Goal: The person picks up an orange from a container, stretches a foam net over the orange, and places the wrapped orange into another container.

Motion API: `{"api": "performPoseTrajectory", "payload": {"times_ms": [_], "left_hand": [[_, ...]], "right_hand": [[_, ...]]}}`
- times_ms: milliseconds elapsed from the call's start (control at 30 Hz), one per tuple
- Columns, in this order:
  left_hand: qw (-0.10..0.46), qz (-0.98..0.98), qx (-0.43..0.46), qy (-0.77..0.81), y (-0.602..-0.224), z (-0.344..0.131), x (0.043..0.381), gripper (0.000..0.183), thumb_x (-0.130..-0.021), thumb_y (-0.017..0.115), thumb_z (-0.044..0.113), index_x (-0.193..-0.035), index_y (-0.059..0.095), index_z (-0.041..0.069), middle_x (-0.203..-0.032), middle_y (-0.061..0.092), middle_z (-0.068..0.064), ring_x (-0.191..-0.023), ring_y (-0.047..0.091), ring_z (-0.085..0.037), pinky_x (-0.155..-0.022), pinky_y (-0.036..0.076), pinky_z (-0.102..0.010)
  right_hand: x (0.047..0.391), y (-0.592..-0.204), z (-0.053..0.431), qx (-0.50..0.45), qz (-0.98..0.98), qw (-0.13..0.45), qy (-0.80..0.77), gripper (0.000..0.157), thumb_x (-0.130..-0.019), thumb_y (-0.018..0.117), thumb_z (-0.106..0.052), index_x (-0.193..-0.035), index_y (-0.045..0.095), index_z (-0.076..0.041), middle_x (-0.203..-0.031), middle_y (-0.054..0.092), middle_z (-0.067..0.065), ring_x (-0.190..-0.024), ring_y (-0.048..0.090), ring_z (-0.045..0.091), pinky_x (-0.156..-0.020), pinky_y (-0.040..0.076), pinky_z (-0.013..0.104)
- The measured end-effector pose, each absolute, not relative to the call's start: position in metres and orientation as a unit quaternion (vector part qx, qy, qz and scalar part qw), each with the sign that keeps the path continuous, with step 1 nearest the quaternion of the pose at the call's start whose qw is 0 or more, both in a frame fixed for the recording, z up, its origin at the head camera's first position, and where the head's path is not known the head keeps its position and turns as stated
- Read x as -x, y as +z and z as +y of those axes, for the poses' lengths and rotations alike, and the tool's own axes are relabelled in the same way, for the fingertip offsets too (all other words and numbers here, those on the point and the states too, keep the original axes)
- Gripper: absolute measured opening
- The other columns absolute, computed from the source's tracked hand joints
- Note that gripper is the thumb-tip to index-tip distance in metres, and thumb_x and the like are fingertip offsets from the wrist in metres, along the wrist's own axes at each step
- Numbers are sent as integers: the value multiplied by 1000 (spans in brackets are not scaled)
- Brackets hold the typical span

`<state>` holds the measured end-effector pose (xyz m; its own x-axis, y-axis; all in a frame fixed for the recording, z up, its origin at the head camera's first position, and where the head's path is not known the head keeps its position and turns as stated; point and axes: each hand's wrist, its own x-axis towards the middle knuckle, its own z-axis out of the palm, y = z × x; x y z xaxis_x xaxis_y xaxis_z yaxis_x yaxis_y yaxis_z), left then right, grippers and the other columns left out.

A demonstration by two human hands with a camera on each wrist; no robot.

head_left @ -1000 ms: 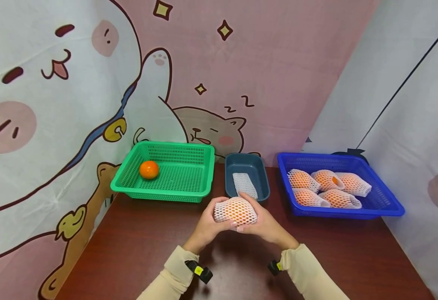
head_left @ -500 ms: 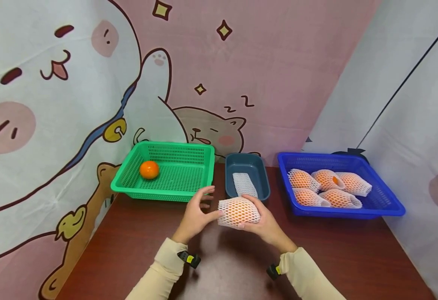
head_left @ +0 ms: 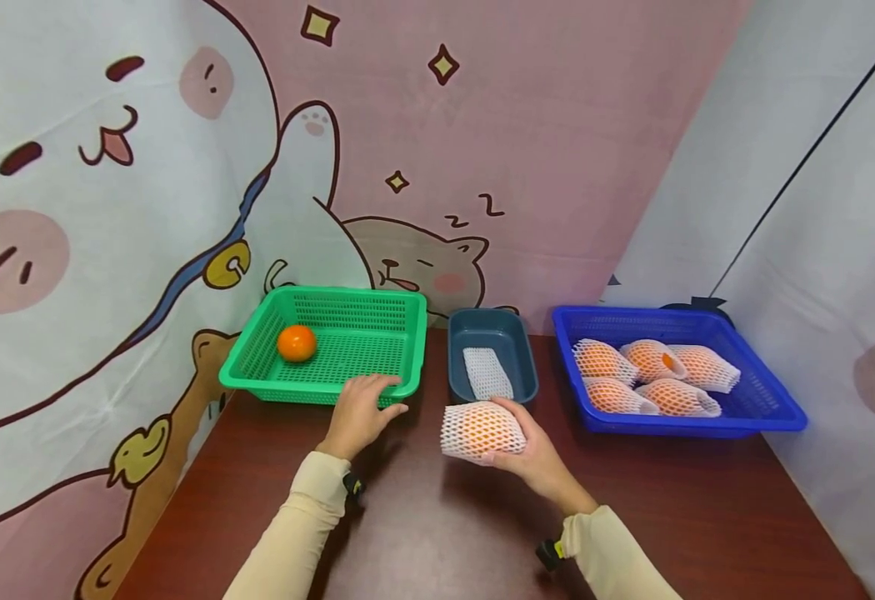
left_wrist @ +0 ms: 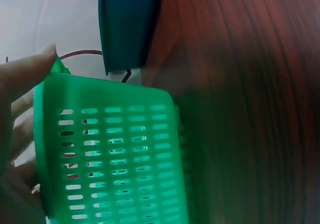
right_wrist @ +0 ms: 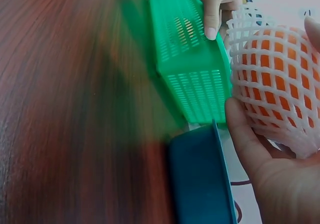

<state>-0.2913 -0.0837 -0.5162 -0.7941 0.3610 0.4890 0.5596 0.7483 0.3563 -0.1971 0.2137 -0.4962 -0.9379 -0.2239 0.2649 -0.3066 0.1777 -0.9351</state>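
My right hand [head_left: 531, 454] grips an orange in a white foam net [head_left: 482, 429] above the table; in the right wrist view the netted orange [right_wrist: 280, 73] lies between thumb and fingers. My left hand [head_left: 358, 415] hovers at the front rim of the green basket [head_left: 257, 382], its fingers loosely spread and holding nothing. Whether it touches the rim is unclear in the left wrist view, where the basket wall [left_wrist: 115, 96] fills the middle. Inside the basket, toward its left, sits a bare orange [head_left: 297, 343].
A dark teal tray [head_left: 512, 333] with a flat white foam net [head_left: 487, 372] stands behind my right hand. To the right, a blue basket [head_left: 763, 400] holds several netted oranges [head_left: 677, 398]. All stand on a dark wooden table [head_left: 437, 533].
My left hand has let go of the netted orange and moved left to the green basket's front rim. The right hand keeps the orange, shifted slightly right.
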Motion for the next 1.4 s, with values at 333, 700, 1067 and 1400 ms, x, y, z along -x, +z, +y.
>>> {"api": "performPoseTrajectory", "payload": {"times_ms": [333, 700, 1067, 1400], "left_hand": [[281, -885, 270, -254, -523, -85, 294, 29, -78, 81, 27, -104, 76, 15, -99, 73, -1, -91, 66, -25, -88, 45, -47], [303, -873, 263, -276, -532, -83, 296, 30, -74, 85, 24, -102, 77, 17, -97, 73, 2, -90, 66, -22, -90, 44, -44], [291, -879, 255, -279, -532, -80, 298, 29, -74, 86, 21, -101, 77, 18, -98, 73, 1, -92, 66, -24, -93, 43, -46], [276, -888, 248, -272, -529, -83, 296, 27, -77, 83, 25, -102, 77, 18, -100, 72, 1, -95, 65, -24, -95, 42, -46]], "right_hand": [[190, -484, 219, -156, -783, 49, 601, 78, -75, 80, 1, -142, 42, 0, -130, 52, 19, -109, 50, 25, -86, 47, 30], [211, -472, 259, -119, -805, 94, 573, 82, -79, 81, -11, -148, 37, -20, -142, 45, 6, -120, 44, 25, -100, 36, 43], [246, -403, 340, 13, -821, 282, 496, 83, -77, 81, -9, -148, 39, -16, -140, 45, 10, -113, 44, 15, -88, 34, 23], [259, -421, 453, 188, -858, 250, 408, 88, -82, 76, -39, -153, 29, -14, -148, 37, 15, -126, 40, 35, -104, 33, 51]]}}
